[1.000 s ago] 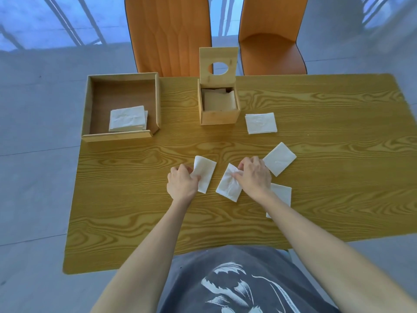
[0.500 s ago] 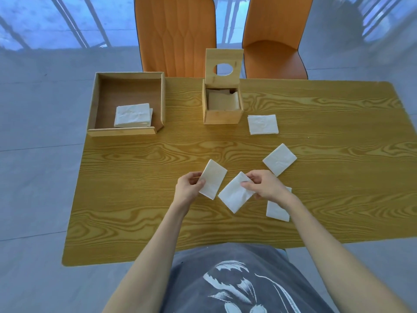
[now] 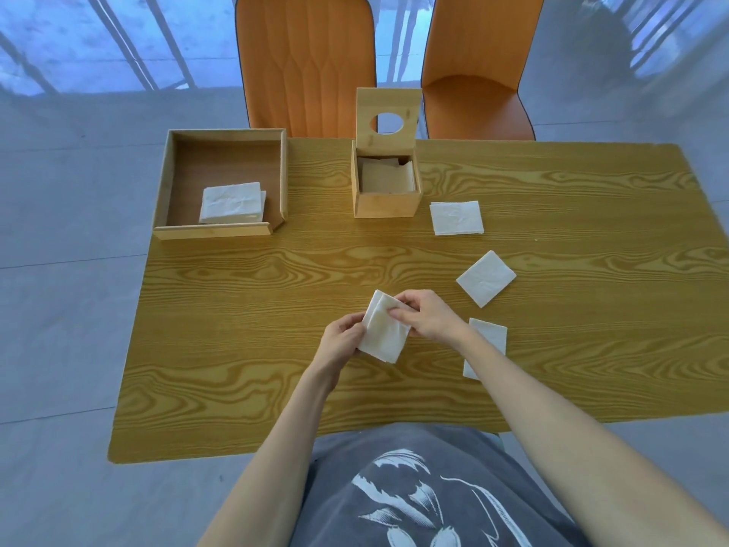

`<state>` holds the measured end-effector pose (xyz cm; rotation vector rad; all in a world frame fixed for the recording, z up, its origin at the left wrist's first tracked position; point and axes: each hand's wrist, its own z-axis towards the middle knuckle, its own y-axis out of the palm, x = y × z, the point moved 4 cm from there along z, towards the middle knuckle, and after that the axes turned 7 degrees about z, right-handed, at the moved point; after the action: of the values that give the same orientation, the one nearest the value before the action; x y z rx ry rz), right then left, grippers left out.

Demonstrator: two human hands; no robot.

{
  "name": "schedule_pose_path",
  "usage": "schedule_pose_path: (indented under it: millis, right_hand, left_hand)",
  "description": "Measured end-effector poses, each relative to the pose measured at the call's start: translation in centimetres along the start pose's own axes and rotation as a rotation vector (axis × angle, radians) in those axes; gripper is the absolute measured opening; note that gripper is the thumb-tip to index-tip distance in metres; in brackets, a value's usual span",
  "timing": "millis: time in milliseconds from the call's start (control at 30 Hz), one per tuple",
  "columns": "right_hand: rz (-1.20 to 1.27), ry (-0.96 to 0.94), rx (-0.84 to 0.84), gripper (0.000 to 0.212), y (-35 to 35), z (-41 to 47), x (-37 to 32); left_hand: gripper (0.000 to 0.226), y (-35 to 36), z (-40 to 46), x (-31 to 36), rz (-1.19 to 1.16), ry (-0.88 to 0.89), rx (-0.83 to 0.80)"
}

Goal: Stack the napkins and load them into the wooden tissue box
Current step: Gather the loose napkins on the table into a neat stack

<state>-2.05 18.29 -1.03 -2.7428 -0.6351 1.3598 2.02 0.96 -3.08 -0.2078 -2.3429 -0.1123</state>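
Observation:
Two white napkins (image 3: 384, 329) lie one on the other, lifted just above the table's middle. My left hand (image 3: 342, 338) grips their left edge and my right hand (image 3: 428, 315) pinches their top right. Three more napkins rest flat on the table: one beside the box (image 3: 457, 217), one further right (image 3: 486, 277), one (image 3: 488, 341) partly under my right forearm. The wooden tissue box (image 3: 385, 201) stands at the back centre, its lid with a round hole tipped up, with napkins inside.
A shallow wooden tray (image 3: 221, 230) at the back left holds a small pile of white napkins (image 3: 231, 202). Two orange chairs (image 3: 305, 61) stand behind the wooden table (image 3: 236, 349). Grey floor surrounds the table.
Both hands lifted one napkin each off the table and brought them together, so the two now overlap in one stack held between my hands.

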Motion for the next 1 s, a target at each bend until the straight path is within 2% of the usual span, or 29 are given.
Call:
schedule_pose_path:
  millis: [233, 367, 533, 700, 900, 1000]
  right_hand:
    - [-0.042, -0.039, 0.132, 0.022, 0.4, 0.4, 0.4]
    - [-0.106, -0.130, 0.245, 0.028, 0.5, -0.3, 0.3]
    - [-0.310, -0.168, 0.505, 0.029, -2.0, -1.9, 1.8]
    - [-0.484, -0.019, 0.701, 0.028, -6.2, -4.6, 4.5]
    - [-0.525, 0.266, 0.669, 0.057, -9.2, -6.1, 6.8]
    - [-0.567, 0.338, 0.663, 0.064, -9.7, -6.4, 6.9]
  left_hand:
    - [0.025, 0.3, -0.3, 0.4, -0.029, -0.003, 0.009]
    - [0.035, 0.8, -0.2, 0.2, 0.059, 0.028, 0.038]
    - [0.033, 0.9, -0.1, 0.0, 0.053, 0.008, 0.101]
    - [0.032, 1.7, 0.1, 0.4, 0.090, -0.033, 0.079]
    - [0.036, 3.5, 0.2, 0.8, 0.117, -0.065, -0.004]
    - [0.037, 4.1, 0.1, 0.8, 0.124, -0.062, -0.037]
